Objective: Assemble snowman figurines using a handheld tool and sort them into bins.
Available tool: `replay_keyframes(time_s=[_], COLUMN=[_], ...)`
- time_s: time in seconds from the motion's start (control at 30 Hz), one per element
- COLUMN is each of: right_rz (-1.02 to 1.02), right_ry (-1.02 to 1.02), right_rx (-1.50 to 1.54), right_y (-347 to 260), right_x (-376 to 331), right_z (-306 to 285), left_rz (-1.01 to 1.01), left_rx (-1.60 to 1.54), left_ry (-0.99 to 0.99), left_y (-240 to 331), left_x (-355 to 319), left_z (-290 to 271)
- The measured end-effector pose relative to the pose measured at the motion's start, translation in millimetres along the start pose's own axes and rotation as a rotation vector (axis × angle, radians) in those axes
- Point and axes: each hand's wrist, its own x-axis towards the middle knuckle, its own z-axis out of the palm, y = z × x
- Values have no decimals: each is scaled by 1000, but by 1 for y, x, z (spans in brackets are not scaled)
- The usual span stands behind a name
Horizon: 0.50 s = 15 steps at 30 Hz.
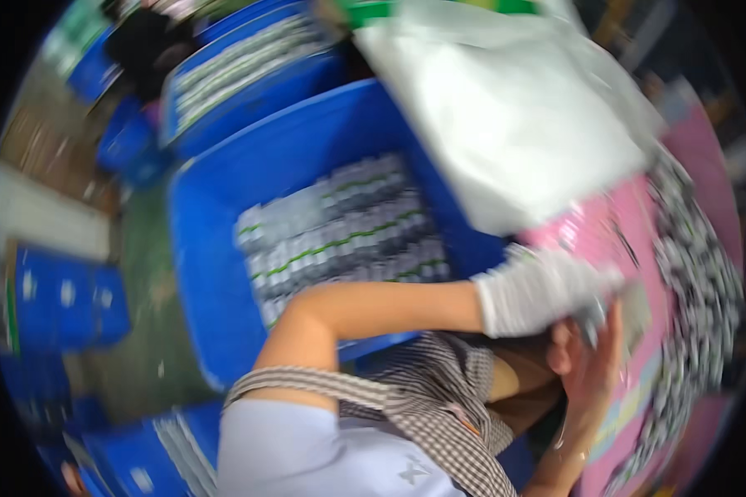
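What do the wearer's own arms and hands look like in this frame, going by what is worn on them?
The left hand wears a light grey knitted glove with a ribbed cuff; its forearm is bare up to a pale short sleeve. The right hand is ungloved, with a thin bracelet at the wrist. A checked apron with a strap covers the chest. The frame is motion-blurred.

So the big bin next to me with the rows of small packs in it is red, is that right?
Not quite. The bin holding the rows of small packs is blue, not red, as the head view shows. It does lie beside you, to the left of the gloved left hand.
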Motion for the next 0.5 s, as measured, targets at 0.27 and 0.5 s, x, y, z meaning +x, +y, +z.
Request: replay_keyframes(time_s=[0.27,0.5], right_rz=[-220,-298], right_ry=[-129,-513], right_rx=[63,754], right_y=[40,51], right_x=[7,2], right_z=[-87,-93], left_rz=[-388,-535], left_rx=[-1266,-1313], left_ry=[370,213], left_y=[-23,-18], left_x=[39,47], left_z=[20,78])
